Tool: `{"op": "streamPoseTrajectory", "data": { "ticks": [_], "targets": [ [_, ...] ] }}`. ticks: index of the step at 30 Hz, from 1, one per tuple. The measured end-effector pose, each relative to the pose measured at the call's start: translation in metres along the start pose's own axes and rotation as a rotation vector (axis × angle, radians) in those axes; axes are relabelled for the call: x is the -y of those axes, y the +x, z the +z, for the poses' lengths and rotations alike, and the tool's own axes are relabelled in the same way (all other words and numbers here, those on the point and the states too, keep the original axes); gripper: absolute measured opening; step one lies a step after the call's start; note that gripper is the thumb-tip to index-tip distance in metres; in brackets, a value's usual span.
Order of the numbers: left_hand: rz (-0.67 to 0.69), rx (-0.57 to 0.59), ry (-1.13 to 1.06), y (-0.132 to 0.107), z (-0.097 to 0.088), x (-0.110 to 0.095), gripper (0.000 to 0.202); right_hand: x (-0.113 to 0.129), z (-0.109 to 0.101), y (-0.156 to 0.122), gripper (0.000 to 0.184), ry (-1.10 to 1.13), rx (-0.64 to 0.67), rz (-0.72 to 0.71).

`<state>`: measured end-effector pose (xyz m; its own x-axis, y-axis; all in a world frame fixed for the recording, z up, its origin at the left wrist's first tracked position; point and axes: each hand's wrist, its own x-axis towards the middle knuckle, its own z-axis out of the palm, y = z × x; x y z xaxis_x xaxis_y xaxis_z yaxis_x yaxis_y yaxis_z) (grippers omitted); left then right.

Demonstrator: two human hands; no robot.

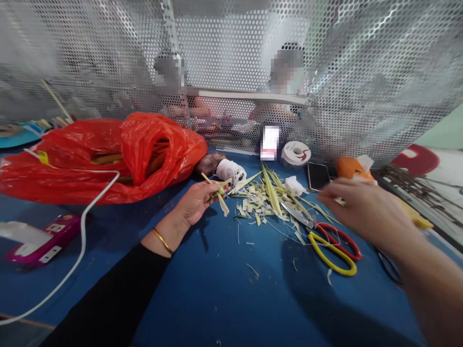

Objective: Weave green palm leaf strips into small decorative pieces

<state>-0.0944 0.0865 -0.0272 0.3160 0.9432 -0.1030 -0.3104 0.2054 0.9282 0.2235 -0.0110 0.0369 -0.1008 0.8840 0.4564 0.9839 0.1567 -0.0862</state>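
Note:
My left hand (197,202) pinches a small knot of pale green leaf strips (221,193), its ends sticking out on several sides. Smeared by motion, my right hand (358,205) is raised over the right side of the table; whether its fingers hold anything does not show. Between the hands lies a heap of cut leaf scraps (256,207), with longer yellow-green leaves (270,190) on top. Scissors (334,248) with one red and one yellow handle rest beside the heap, below and left of my right hand. A ball of white thread (230,172) sits just beyond my left hand.
A red plastic bag (83,183) fills the left back, with a white cable (85,231) across it and a purple power strip (61,236) in front. A lit phone (270,142), a white spool (296,153), a dark phone (318,176) and an orange pack (352,168) line the perforated metal screen (231,53).

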Motion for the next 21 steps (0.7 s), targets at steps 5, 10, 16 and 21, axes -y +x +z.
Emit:
{"op": "streamPoseTrajectory", "data": {
  "ticks": [5, 10, 16, 21],
  "targets": [
    [0.003, -0.014, -0.047, -0.002, 0.004, -0.001, 0.011, 0.036, 0.046, 0.040, 0.030, 0.150, 0.312, 0.005],
    [0.036, -0.083, -0.128, 0.001, 0.001, 0.000, 0.011, 0.066, 0.100, 0.097, 0.047, 0.129, 0.235, 0.068],
    [0.066, -0.103, -0.160, 0.001, -0.004, -0.002, 0.013, 0.111, 0.156, 0.145, 0.063, 0.109, 0.365, 0.090],
    [0.107, -0.133, -0.210, -0.002, -0.005, -0.012, 0.014, 0.120, 0.138, 0.159, 0.055, 0.068, 0.246, -0.005]
  ]
}}
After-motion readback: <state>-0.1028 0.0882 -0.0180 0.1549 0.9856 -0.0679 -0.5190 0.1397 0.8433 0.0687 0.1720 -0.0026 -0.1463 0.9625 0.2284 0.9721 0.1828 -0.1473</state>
